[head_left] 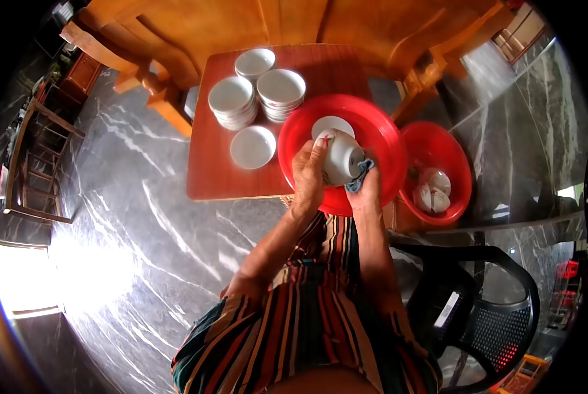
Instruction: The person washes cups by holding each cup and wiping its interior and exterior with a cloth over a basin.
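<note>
Over a red basin (386,141) at the table's right side, my left hand (308,172) grips a white bowl (339,159) by its rim side, thumb along it. The bowl is tipped on its side, its foot turned to the right. My right hand (369,188) presses a dark blue-grey cloth (360,175) against the bowl near its foot. Beneath, a white dish (332,124) shows inside the basin, partly hidden by the held bowl. Left of the basin stand stacks of white bowls (231,96) and a single bowl (253,147).
The reddish wooden table (215,177) carries the bowls. A second red basin (461,174) with several white pieces of crockery (434,190) sits to the right. Behind the table is a wooden bench (294,23). A black plastic chair (501,315) stands at lower right, a wooden chair (28,164) far left.
</note>
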Motion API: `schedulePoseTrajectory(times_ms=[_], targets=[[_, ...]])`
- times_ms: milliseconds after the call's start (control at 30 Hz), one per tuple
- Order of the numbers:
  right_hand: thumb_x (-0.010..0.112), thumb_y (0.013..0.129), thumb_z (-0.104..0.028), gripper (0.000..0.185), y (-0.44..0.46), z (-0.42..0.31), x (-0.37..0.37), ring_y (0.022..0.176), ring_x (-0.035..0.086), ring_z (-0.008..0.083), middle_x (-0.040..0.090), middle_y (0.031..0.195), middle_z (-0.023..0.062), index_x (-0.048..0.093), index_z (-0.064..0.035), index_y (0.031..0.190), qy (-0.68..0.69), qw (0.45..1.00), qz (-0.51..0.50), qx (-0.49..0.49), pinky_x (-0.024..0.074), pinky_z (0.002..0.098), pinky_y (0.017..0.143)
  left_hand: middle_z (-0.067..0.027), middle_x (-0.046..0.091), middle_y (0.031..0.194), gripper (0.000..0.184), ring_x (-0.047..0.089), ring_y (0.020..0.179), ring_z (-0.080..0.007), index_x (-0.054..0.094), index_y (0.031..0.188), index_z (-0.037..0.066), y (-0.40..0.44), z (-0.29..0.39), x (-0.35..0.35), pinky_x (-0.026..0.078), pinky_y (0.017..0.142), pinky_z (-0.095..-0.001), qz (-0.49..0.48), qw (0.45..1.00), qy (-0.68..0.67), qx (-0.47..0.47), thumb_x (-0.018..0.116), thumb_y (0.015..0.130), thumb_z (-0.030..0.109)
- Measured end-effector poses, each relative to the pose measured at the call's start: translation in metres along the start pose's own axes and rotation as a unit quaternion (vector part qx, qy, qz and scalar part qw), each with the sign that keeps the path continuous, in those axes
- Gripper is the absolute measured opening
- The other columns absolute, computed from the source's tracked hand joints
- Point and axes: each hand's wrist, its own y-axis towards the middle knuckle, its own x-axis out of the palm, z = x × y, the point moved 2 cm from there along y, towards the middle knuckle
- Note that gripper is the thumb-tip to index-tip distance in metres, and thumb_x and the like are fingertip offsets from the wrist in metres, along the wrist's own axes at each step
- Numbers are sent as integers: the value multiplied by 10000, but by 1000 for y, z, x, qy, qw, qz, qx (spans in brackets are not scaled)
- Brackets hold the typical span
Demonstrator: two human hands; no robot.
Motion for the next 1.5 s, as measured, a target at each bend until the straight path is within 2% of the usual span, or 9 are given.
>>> schedulePoseTrajectory(times_ms=[367,467,567,1000,1067,1333,1400,1433,1500], targets=[[306,947,-294,376,-9,34,-11,860,616,201,612,1040,90,517,-44,1132,-134,983,85,-88,526,324,634,-24,591,824,283,530,734,-95,586,1002,10,-4,8,5,434,635,-233,65,997,-48,17,496,924,267],[333,943,-321,391,-7,17,-9,894,616,210,622,1036,97,547,-35,1102,-282,939,95,-172,517,326,719,-26,596,847,281,539,761,-99,587,1019,12,-11,8,1,441,662,-246,27,999,-45,2,493,928,260],[356,938,-369,430,-15,-8,17,916,612,226,628,1038,105,574,-25,1077,2,994,98,-58,495,342,807,-30,614,903,278,562,824,-110,586,1050,10,-18,4,-6,449,746,-264,-10,996,-79,-42,517,917,244],[330,941,-445,543,-41,-14,57,1075,524,230,559,1149,125,486,10,1192,-154,958,98,-223,400,352,934,-75,609,1058,280,585,961,-175,541,1129,28,-21,4,-1,479,862,-325,-60,971,-198,-122,576,875,139],[336,926,-457,587,-51,-12,63,1138,454,263,461,1239,156,407,24,1256,-396,849,109,-333,341,370,976,-76,614,1048,265,587,949,-171,543,1122,29,-19,-8,-3,483,848,-316,-46,974,-189,-117,572,875,120],[328,930,-353,537,-68,-10,87,1227,355,307,362,1329,186,370,36,1298,-629,642,29,-438,265,406,1031,-77,633,1013,229,597,892,-147,587,1072,9,-30,-4,2,475,803,-285,-59,962,-250,-94,575,843,9],[465,885,-117,377,-66,-16,82,1180,424,387,439,1280,191,430,-2,1242,-720,487,77,-488,360,428,982,-76,633,1014,234,599,895,-151,583,1079,5,-30,-1,0,477,816,-289,-69,970,-224,-71,571,845,21],[339,925,-322,513,-60,-17,82,1221,389,288,408,1314,193,394,43,1281,-596,692,69,-400,289,380,1027,-76,633,1014,234,599,895,-151,583,1079,5,-29,0,-2,477,816,-289,-68,970,-224,-70,571,845,21],[336,930,-308,490,-49,-23,78,1199,421,262,439,1296,173,398,38,1272,-407,842,9,-353,310,362,1019,-74,631,1018,235,599,912,-157,582,1085,5,-30,5,-3,480,835,-304,-79,973,-201,-81,559,854,34]])
